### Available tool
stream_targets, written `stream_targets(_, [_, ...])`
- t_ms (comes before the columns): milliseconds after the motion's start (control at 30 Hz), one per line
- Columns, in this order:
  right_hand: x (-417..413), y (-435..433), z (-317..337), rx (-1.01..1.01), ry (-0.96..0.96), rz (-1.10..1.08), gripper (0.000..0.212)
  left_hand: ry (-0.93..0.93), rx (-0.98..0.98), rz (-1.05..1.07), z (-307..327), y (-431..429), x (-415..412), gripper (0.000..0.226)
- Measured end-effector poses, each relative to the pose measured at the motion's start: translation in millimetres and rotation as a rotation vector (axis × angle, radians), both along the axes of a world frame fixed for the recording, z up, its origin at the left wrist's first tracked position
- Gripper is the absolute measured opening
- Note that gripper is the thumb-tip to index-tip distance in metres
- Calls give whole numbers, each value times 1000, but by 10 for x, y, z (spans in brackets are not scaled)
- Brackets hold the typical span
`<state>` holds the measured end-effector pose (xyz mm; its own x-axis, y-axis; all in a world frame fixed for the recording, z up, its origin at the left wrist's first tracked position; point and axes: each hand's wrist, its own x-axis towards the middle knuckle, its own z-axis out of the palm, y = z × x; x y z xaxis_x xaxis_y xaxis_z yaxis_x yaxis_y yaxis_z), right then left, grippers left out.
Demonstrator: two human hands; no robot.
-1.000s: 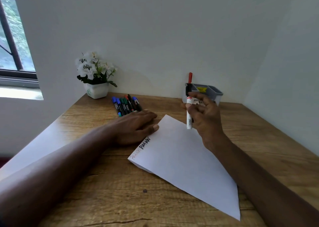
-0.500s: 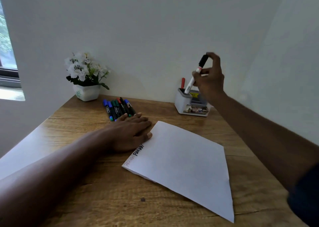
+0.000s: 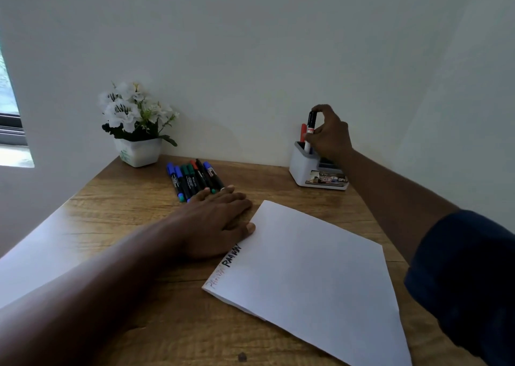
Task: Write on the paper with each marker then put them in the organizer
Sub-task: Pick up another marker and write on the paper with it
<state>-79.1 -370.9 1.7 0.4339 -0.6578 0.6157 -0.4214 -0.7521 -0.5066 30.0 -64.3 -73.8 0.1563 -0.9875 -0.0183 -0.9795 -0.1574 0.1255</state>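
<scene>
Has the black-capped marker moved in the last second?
Yes. The black-capped marker, gripped by the right hand, went from above the paper away to the organizer; its lower end now sits inside, beside the red marker.

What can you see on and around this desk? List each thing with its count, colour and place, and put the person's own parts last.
black-capped marker: one, white body, upright, lower end in the organizer's left compartment
red marker: one, red, standing in that compartment
organizer: one, white and grey, back right of desk
loose markers: about seven, blue, green, red and black caps, side by side at the back
paper: one, white, black and red writing along its left edge, mid desk
flower pot: one, white, white flowers, back left
desk: one, brown wood
window: one, left edge
left hand: flat on desk, thumb on paper's edge
right hand: grips black-capped marker
sleeve: dark blue, right arm
</scene>
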Motion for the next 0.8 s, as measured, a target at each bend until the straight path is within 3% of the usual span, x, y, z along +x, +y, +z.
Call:
stream_targets(267, [2, -151, -181, 22, 155, -41, 44, 13, -8, -1, -7, -4, 6, 66])
stream_targets(367, [-4, -150, -177, 44, 129, -77, 51, 14, -11, 0, -8, -6, 6, 66])
stream_targets(467, [-31, 22, -158, -148, -15, -166, 46, 11, -14, 3, -3, 8, 0, 66])
stream_targets(600, [-25, 511, -171, -400, -78, 1, 27, 11, -43, 2, 10, 40, -20, 64])
stream_targets(700, [96, 859, -211, -242, -29, 191, 13, 23, -99, -6, 11, 79, -50, 61])
stream_targets(800, [272, 1129, -178, 2, 142, 314, 9, 77, -162, -2, 35, 185, -89, 53])
